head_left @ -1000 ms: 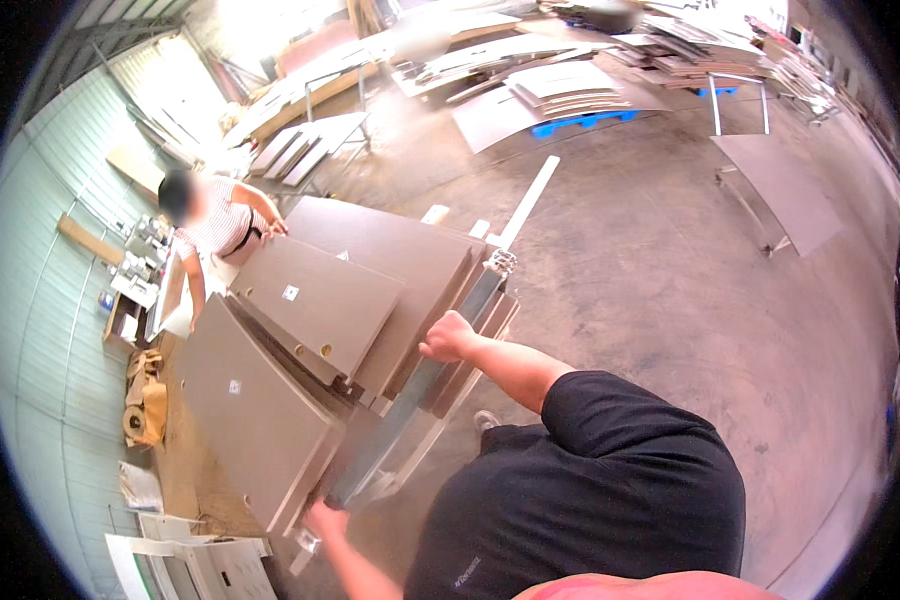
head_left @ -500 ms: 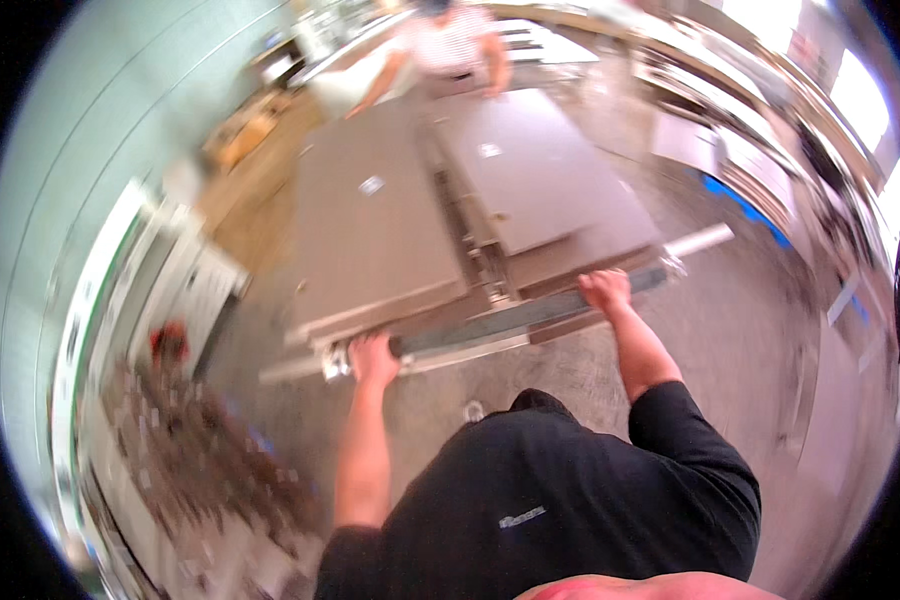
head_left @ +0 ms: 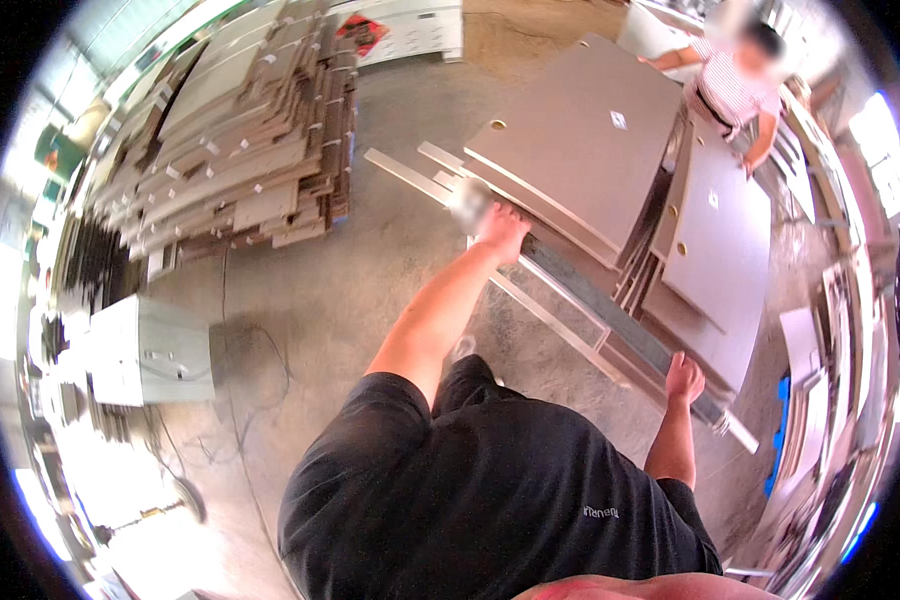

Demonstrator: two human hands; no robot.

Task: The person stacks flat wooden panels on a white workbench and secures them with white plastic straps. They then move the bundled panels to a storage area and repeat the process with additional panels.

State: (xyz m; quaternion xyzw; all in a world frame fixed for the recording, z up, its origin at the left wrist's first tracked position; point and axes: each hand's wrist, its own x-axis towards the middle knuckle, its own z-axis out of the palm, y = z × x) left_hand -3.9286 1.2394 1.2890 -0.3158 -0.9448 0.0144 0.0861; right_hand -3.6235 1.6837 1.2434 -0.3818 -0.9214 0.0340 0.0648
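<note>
Left hand [head_left: 502, 232] clenched on the near end rail of a metal cart [head_left: 610, 320]; right hand [head_left: 684, 378] clenched on the same rail further along. Cart stands on the concrete floor [head_left: 370, 260], loaded with large grey panels [head_left: 580, 140]. Another person [head_left: 735, 85] stands at the far end, touching the panels. Stacked boards [head_left: 240, 130] left.

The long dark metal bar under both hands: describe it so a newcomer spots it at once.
Start at the leaning stack of large grey-brown panels on the concrete floor. Along its near edge runs a long dark grey metal bar, gripped by the left hand at one end and the right hand at the other. Unlike the pale rails beside it, it is dark.
</note>
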